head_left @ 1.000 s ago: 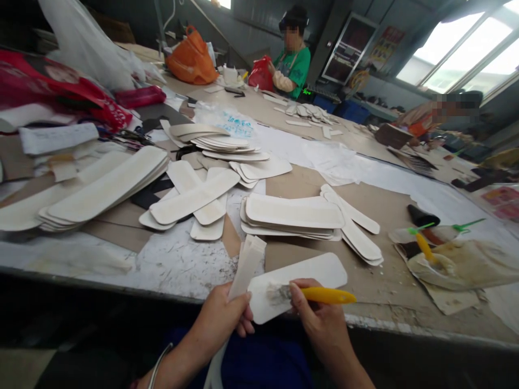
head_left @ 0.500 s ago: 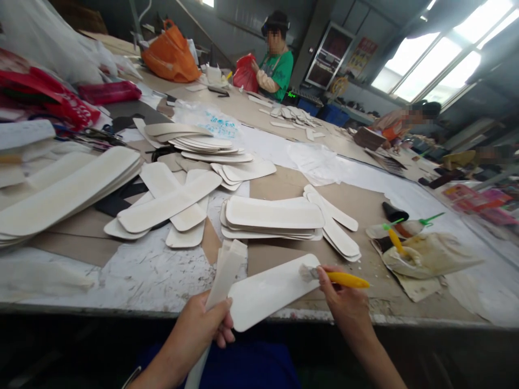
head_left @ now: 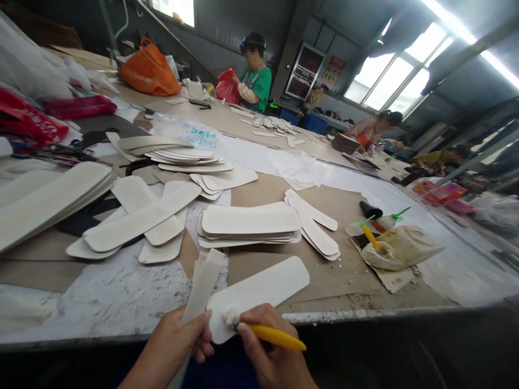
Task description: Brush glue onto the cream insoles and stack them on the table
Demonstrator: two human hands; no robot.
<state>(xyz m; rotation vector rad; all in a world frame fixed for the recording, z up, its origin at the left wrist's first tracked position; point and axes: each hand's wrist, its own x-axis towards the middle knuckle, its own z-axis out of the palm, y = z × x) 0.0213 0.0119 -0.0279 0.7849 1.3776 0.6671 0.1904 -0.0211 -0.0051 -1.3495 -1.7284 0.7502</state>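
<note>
My left hand (head_left: 182, 335) is closed around a bundle of long, narrow white strips (head_left: 205, 281), its thumb at the near left corner of a wider white panel with rounded corners (head_left: 263, 289). That panel slants up to the right over the table's front edge. In my right hand (head_left: 270, 340) is a brush with a yellow handle (head_left: 279, 337). Its pale bristles rest on the panel's lower left part, close to my left thumb. Just beyond lies a neat stack of similar white panels (head_left: 251, 219).
Crossed white panels (head_left: 141, 227) and further piles lie to the left. On the right are a stained pouch-like container (head_left: 405, 246) with a yellow handle in it and green-tipped bottles (head_left: 389, 221). Co-workers (head_left: 257, 75) are across the table, near an orange bag (head_left: 150, 70).
My right hand has moved the brush down and left along the panel, from its far right end to the end by my left hand. The camera view has shifted rightward.
</note>
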